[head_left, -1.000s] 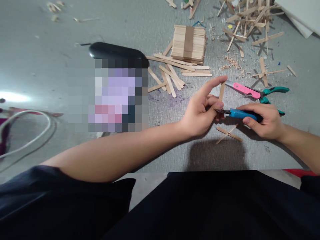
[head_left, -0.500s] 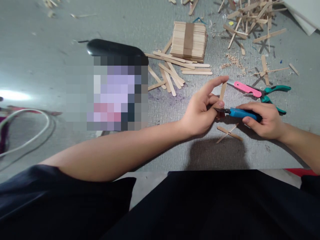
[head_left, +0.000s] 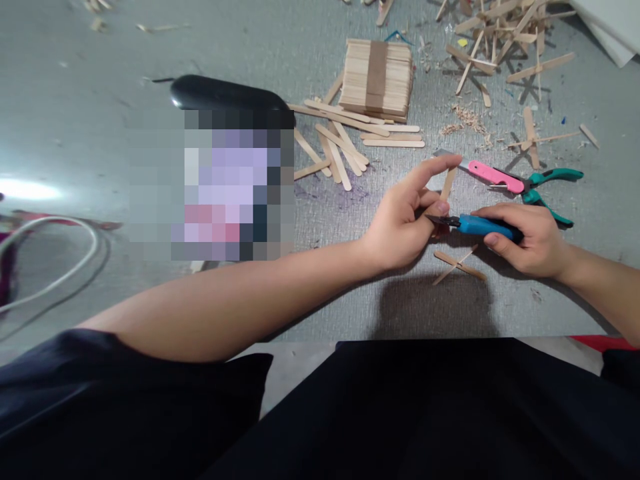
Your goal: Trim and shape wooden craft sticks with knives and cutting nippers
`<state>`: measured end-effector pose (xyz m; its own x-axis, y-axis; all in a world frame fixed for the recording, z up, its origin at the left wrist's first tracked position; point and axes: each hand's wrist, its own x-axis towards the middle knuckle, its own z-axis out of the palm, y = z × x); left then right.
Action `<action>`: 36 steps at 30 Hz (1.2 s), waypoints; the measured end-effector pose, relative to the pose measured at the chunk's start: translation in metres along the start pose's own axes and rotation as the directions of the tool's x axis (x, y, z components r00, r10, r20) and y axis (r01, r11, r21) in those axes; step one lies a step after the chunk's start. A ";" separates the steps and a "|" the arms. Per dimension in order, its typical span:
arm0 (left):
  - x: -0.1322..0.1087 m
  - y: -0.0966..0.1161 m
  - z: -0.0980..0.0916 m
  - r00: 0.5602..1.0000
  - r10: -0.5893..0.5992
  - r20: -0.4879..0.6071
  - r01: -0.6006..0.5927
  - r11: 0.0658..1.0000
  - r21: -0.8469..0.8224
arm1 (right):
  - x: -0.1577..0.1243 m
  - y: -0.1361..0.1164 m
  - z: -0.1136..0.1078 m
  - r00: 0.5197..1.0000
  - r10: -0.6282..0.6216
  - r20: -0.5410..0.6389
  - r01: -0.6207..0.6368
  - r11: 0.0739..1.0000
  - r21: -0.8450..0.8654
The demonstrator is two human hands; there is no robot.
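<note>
My left hand [head_left: 405,220] pinches a wooden craft stick [head_left: 449,185] between thumb and fingers, its index finger stretched along to the stick's upper end. In my right hand [head_left: 533,240] are blue-handled nippers [head_left: 483,225]. Their dark pointed jaws meet the lower part of the stick, close by the left thumb; the exact contact is partly hidden. Just below the hands, a small cross of two joined sticks [head_left: 458,264] lies on the table. Beyond the fingers rests a pink utility knife [head_left: 495,177], next to teal-handled pliers [head_left: 555,179].
A banded bundle of craft sticks [head_left: 360,80] stands at the back, with loose sticks [head_left: 345,157] before it. Several stick crosses [head_left: 520,30] pile up at the far right, near wood shavings [head_left: 467,120]. To the left are a black object [head_left: 230,92], a blurred-out patch and a white cable [head_left: 95,250].
The view has shifted very slightly. Both hands keep nearly the same pose, with the stick and the nippers still held; the stick leans slightly more to the right.
</note>
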<state>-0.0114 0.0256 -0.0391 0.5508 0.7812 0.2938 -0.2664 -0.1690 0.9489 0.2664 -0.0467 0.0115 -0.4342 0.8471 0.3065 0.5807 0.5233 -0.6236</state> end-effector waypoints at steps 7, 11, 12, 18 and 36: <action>0.000 0.000 0.000 1.000 0.002 -0.002 -0.002 1.000 0.012 | 0.002 0.000 -0.002 0.999 -0.023 0.025 0.024 1.000 -0.013; -0.001 -0.001 0.000 1.000 0.006 0.017 -0.006 1.000 0.015 | 0.002 -0.001 -0.002 0.999 -0.026 0.026 0.025 1.000 0.005; -0.001 -0.001 0.000 1.000 0.006 0.017 -0.006 1.000 0.023 | 0.002 -0.002 -0.003 0.999 -0.020 0.030 0.020 1.000 0.008; -0.001 0.003 -0.001 1.000 -0.006 -0.008 0.007 0.998 0.066 | 0.003 -0.003 -0.005 0.998 -0.023 0.057 0.023 1.000 -0.005; -0.002 0.001 0.003 1.000 0.009 0.022 -0.008 0.997 -0.072 | -0.001 -0.002 0.001 0.999 -0.021 -0.040 0.024 0.998 0.058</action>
<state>-0.0104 0.0223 -0.0378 0.5657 0.7661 0.3052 -0.3272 -0.1312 0.9358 0.2654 -0.0489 0.0121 -0.4188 0.8387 0.3481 0.5295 0.5370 -0.6567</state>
